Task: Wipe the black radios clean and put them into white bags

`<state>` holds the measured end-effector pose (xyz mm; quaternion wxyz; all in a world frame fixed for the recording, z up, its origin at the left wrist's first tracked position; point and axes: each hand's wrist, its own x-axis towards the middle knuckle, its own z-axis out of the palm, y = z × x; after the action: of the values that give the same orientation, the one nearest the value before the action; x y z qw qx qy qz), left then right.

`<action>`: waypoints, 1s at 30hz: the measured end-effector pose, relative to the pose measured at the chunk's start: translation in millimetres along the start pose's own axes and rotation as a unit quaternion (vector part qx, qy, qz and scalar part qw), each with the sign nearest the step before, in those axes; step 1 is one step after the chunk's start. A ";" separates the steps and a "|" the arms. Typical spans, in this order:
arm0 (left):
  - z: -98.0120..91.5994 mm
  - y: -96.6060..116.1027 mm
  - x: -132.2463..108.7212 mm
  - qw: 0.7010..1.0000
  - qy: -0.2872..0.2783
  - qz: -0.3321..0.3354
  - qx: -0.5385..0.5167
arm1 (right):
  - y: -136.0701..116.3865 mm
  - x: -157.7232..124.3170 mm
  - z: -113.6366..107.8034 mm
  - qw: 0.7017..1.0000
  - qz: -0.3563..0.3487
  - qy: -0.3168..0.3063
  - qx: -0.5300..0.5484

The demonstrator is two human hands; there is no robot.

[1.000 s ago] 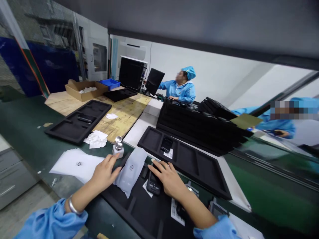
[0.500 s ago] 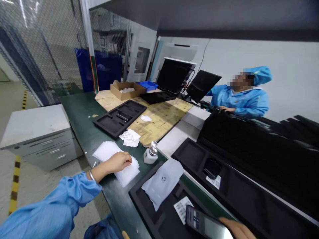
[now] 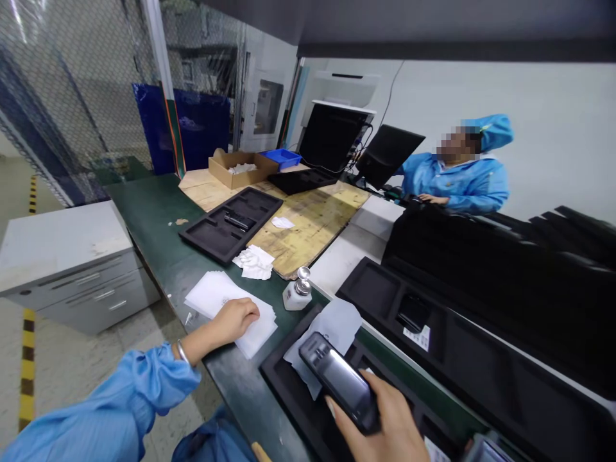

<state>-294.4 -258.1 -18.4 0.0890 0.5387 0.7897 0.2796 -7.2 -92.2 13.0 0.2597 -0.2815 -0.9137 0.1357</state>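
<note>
In the head view my right hand (image 3: pixel 385 417) grips a dark handheld terminal (image 3: pixel 339 378) with a glossy screen. The terminal is tilted above a white pouch (image 3: pixel 337 321) and partly covers it. Under the pouch lies a black foam tray (image 3: pixel 276 378) with cut-out compartments. My left hand (image 3: pixel 238 319) rests on a fanned stack of thin white pouches or sheets (image 3: pixel 209 292), its fingers curled together. Whether it pinches one of them is hidden. Just beyond the stack stands a white pump bottle (image 3: pixel 297 295) with a metal top.
Crumpled white wipes (image 3: pixel 255 262) lie near a second black tray (image 3: pixel 206 236) holding a dark device (image 3: pixel 239 221). A cardboard box (image 3: pixel 226 173) and a blue bin (image 3: pixel 286 158) sit at the back. Another long black tray (image 3: pixel 471 340) is at right; a co-worker (image 3: pixel 462 173) sits beyond.
My right hand has come in from the lower right edge, bringing the terminal left and up over the white pouch. My left hand stays on the stack. The view has shifted slightly.
</note>
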 end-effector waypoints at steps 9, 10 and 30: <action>9.9 26.4 -26.0 0.998 0.055 -0.008 0.030 | -66.0 12.9 53.1 0.998 -0.046 -0.030 -0.035; 11.2 25.4 -26.7 0.998 0.053 -0.011 0.038 | -65.5 11.3 53.0 0.997 -0.052 -0.035 -0.035; 19.2 7.5 -29.7 0.991 0.101 -0.072 -0.057 | -81.1 19.7 69.6 0.994 0.005 -0.078 -0.081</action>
<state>-267.9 -276.2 -35.1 0.0589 0.4430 0.8144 0.3701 -95.5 -153.0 -4.8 0.1638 -0.2947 -0.9377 0.0841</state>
